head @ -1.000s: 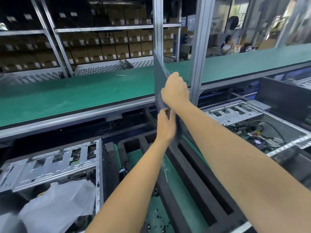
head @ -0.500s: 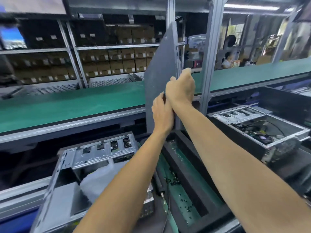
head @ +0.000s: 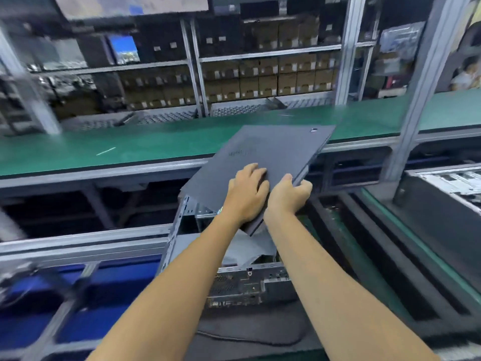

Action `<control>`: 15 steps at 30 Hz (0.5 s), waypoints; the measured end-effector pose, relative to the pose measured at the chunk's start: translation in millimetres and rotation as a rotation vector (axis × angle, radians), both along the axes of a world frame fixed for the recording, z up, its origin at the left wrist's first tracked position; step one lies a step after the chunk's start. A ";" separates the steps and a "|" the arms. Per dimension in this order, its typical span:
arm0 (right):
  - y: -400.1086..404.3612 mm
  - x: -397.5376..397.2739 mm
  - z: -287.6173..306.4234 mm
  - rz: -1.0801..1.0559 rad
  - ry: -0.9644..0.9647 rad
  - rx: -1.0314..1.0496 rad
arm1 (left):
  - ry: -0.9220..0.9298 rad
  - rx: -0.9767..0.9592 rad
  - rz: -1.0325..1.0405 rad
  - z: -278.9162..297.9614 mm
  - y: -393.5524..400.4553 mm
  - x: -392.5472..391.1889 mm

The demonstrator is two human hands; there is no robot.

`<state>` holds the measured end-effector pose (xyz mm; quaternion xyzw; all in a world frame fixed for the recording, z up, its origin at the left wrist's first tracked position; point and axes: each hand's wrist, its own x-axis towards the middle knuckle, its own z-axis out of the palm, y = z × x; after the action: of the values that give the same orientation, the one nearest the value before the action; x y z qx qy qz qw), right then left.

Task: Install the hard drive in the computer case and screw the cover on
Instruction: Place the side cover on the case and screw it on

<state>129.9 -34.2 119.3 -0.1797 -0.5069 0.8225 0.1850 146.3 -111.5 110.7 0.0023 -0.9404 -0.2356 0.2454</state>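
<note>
A dark grey case cover (head: 270, 149) hangs nearly flat, tilted, above the open computer case (head: 234, 280) in the middle. My left hand (head: 246, 194) lies on the cover's top face near its close edge, fingers spread over it. My right hand (head: 289, 195) grips the cover's right edge beside the left hand. The case's rear panel with its ports faces me. A white plastic sheet (head: 250, 250) shows inside the case under the cover. The hard drive is not visible.
A green conveyor belt (head: 130, 144) runs across behind the case. Black foam holders (head: 385, 246) with slots lie to the right. Another open case (head: 453, 186) stands at the far right. Shelves of cardboard boxes (head: 268, 82) fill the back. An aluminium post (head: 419, 100) rises at the right.
The cover has swung from upright to nearly flat and come down over the open case. Both hands moved down and left with it, and my view shifted left.
</note>
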 end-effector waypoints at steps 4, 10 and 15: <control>-21.8 18.4 -37.6 0.046 -0.140 -0.076 | -0.106 -0.094 0.034 -26.6 -21.9 23.3; -41.3 32.6 -74.0 0.070 -0.259 -0.092 | -0.173 -0.139 -0.005 -67.4 -42.5 31.4; -48.3 32.2 -88.6 0.106 -0.461 -0.020 | -0.258 -0.161 -0.062 -83.9 -52.4 19.6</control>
<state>162.1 -82.5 30.7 -0.3377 -0.5362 0.7734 0.0188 165.9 -163.9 26.8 -0.0164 -0.9795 -0.1647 0.1145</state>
